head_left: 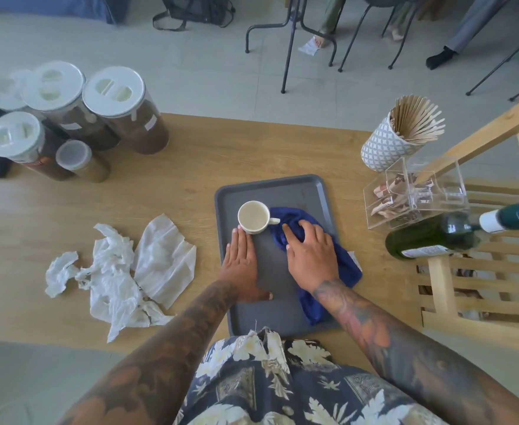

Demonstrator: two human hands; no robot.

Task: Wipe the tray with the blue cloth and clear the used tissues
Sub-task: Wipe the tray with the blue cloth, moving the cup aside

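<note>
Across the wooden counter (191,154) you are pressing the blue cloth (328,271) flat-fingered with your right hand (310,256), left hand (240,265) flattened on the tray (282,188), while used tissues (120,271) at nine o'clock are waiting uncleared.

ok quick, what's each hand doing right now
Left hand: open, lying flat on the tray next to the cup.
Right hand: open, fingers spread, pressing the blue cloth onto the tray.
</note>
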